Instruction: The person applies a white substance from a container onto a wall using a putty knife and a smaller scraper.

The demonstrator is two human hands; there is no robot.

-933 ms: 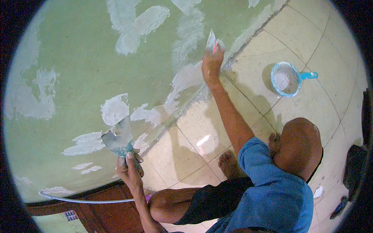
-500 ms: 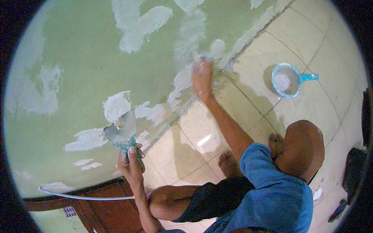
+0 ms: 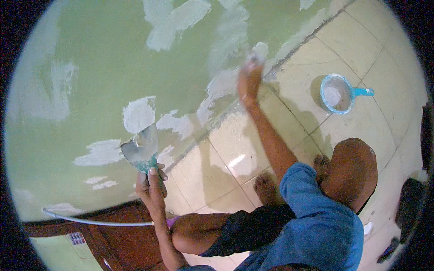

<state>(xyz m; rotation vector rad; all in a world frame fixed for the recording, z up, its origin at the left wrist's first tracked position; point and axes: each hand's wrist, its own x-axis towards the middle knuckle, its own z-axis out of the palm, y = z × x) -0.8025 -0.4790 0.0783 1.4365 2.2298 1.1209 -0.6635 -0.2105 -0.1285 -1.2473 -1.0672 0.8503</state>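
Right hand (image 3: 249, 81) slid lower down green wall (image 3: 90, 58), fingers gripping blurred scraper (image 3: 258, 50), left hand (image 3: 150, 186) clutching putty trowel (image 3: 141, 151)

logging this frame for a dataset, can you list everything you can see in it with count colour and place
wall: one, pale green, upper left, patched with white filler
filler patches: many, white, scattered over the wall
floor tiles: cream, right and centre, running up to the foot of the wall
scoop: one, light blue with a handle, on the tiles at upper right, whitish inside
wide putty knife: one, grey blade smeared with filler, teal by the handle, held near the wall at left
small scraper: one, whitish and blurred, against the wall at top centre
cable: one, white, along the lower left
wooden panel: one, brown, lower left
dark things: black, right edge, unclear
left hand: grips the wide putty knife
right hand: grips the small scraper
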